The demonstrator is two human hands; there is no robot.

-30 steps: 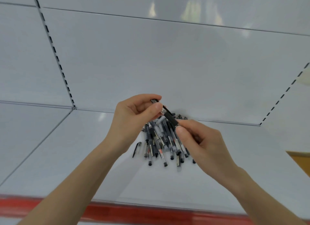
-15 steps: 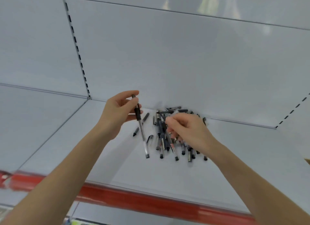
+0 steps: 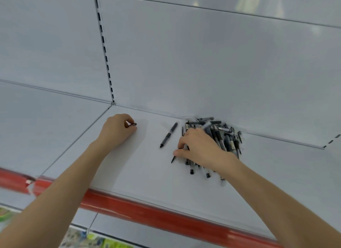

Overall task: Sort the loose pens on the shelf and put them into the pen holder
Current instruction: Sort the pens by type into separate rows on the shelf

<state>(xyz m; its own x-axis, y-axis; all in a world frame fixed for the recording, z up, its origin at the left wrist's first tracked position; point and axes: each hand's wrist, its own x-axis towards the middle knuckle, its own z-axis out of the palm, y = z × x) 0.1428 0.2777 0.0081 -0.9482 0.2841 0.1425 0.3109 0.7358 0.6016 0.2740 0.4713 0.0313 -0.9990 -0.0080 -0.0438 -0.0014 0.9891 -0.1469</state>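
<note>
A pile of dark and clear pens [image 3: 224, 137] lies on the white shelf [image 3: 147, 170] against the back panel. One black pen [image 3: 168, 135] lies apart, just left of the pile. My right hand [image 3: 198, 148] rests on the pile's left side, its fingers closed around several pens. My left hand [image 3: 118, 129] is far to the left on the shelf, its fingers curled around a small dark piece [image 3: 132, 125], likely a pen cap or a pen seen end-on. No pen holder is in view.
A red strip [image 3: 147, 212] runs along the shelf's front edge. A slotted upright [image 3: 104, 48] divides the back panels, and a seam runs forward from it across the shelf. Coloured goods [image 3: 103, 242] show on a lower shelf.
My left hand has moved left and down to the shelf surface; the long pen it held upright no longer shows. My right hand has dropped onto the pile. The camera has shifted right.
</note>
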